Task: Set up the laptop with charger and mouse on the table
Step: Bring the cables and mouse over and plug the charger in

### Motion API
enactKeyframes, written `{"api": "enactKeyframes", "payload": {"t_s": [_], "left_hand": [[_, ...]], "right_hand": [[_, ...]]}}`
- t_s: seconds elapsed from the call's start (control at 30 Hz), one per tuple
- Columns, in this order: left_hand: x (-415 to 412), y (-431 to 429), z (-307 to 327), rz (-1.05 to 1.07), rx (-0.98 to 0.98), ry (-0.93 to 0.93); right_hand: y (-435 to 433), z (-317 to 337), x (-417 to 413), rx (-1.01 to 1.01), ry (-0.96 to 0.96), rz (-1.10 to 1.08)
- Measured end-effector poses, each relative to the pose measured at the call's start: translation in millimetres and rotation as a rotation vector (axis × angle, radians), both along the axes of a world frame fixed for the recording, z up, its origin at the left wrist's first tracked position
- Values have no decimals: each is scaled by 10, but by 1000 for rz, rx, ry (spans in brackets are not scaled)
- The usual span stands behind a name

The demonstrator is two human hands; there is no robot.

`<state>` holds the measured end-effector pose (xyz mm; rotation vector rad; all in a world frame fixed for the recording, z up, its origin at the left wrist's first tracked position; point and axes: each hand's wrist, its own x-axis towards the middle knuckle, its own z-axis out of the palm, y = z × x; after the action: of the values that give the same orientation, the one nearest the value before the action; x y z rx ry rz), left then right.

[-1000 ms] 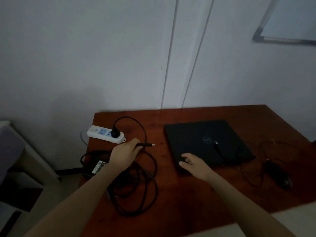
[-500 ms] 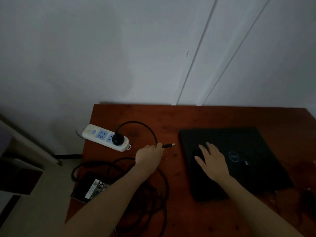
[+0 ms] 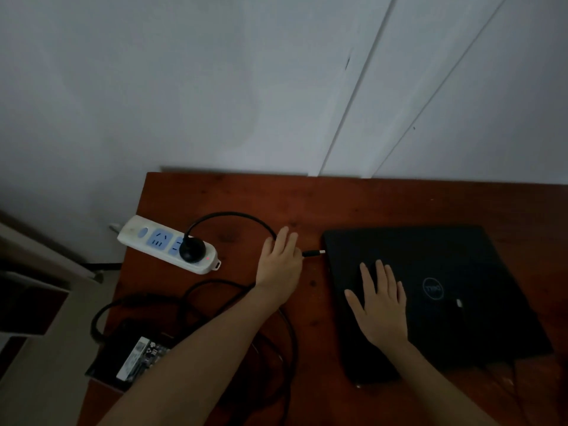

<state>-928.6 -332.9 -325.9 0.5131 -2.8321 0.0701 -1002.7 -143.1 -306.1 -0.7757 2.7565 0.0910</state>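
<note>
A closed black laptop (image 3: 461, 272) lies on the reddish wooden table (image 3: 338, 198). My right hand (image 3: 379, 302) rests flat on its lid, fingers spread. My left hand (image 3: 281, 262) pinches the charger cable just behind its plug (image 3: 315, 253), whose metal tip sits right at the laptop's left edge. The cable loops back and coils over the table to the black charger brick (image 3: 135, 355) at the near left corner. A small silver connector (image 3: 459, 302) lies on the lid. The mouse is out of view.
A white power strip (image 3: 147, 238) lies at the table's left edge, a round black plug (image 3: 192, 249) seated in it and a red light lit. The white wall stands right behind the table. Thin dark cables trail at the lower right.
My left hand has carried the charger plug rightward up to the laptop's left side. My right hand went from the laptop's front edge onto the lid. The view has shifted left.
</note>
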Motion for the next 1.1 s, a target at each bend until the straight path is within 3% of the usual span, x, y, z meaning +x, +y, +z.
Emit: {"api": "enactKeyframes", "payload": {"t_s": [0.57,0.87,1.1], "left_hand": [[-92,-45,-120,66,-27,56],[-133,-31,-201,144,-50,228],[-111,-44,-234,89,-58,245]], "right_hand": [[-7,19,0,-3,-10,5],[0,-11,0,-19,17,8],[-6,-9,8,-24,13,-1]]}}
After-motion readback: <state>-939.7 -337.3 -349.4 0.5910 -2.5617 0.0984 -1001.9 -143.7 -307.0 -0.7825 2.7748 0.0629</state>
